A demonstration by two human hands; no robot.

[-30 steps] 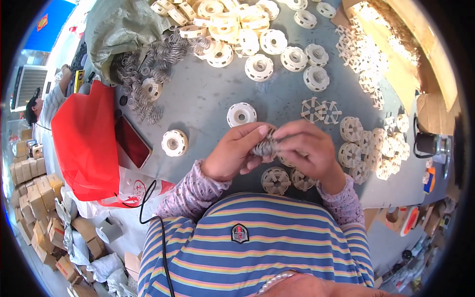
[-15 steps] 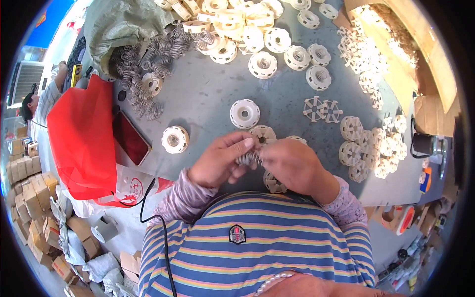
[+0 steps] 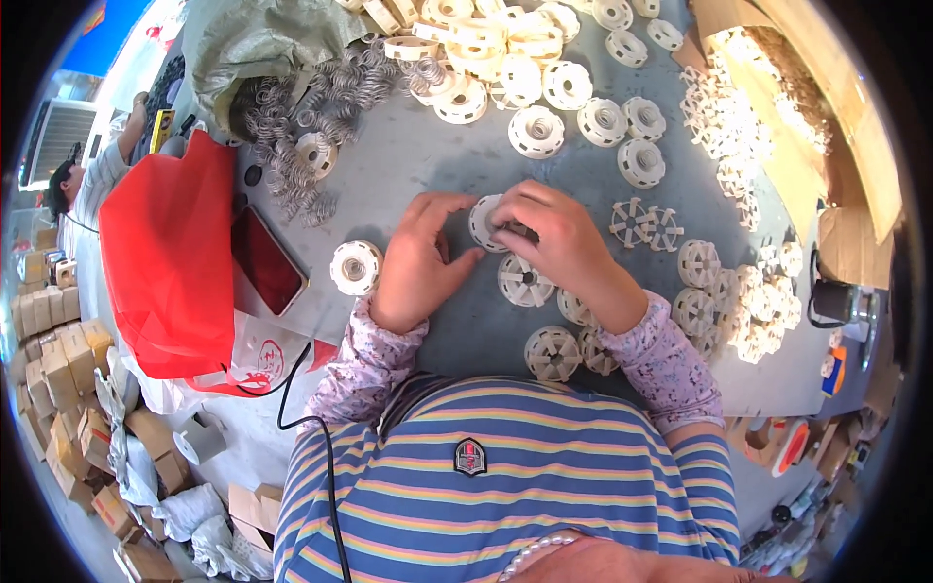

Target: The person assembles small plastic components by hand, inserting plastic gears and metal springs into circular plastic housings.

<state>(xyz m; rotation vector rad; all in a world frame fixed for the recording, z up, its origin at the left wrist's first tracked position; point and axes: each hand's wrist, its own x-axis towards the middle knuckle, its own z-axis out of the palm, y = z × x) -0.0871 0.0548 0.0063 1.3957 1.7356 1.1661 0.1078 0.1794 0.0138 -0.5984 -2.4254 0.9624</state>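
In front of me, a white round plastic housing (image 3: 481,225) lies on the grey table. My left hand (image 3: 425,260) is open beside it, thumb apart and index fingertip at its far rim. My right hand (image 3: 559,238) reaches over the housing, fingers pinched on a metal coil spring at its centre; the fingers mostly hide the spring. Just nearer lies a housing with a spoked insert (image 3: 526,280). More spoked housings (image 3: 553,354) rest close to my body. To the left stands a housing with a spring in it (image 3: 357,268).
Loose springs (image 3: 292,146) spill from a green sack (image 3: 262,44) at the far left. Several white housings (image 3: 536,131) fill the far side. Spoked inserts (image 3: 646,225) and finished stacks (image 3: 698,311) lie right. A red bag (image 3: 165,272) and a phone (image 3: 267,262) are at left.
Both hands have moved away from my body to the white housing. The spring held between them has gone with the right hand to the housing's centre; the left hand has opened.
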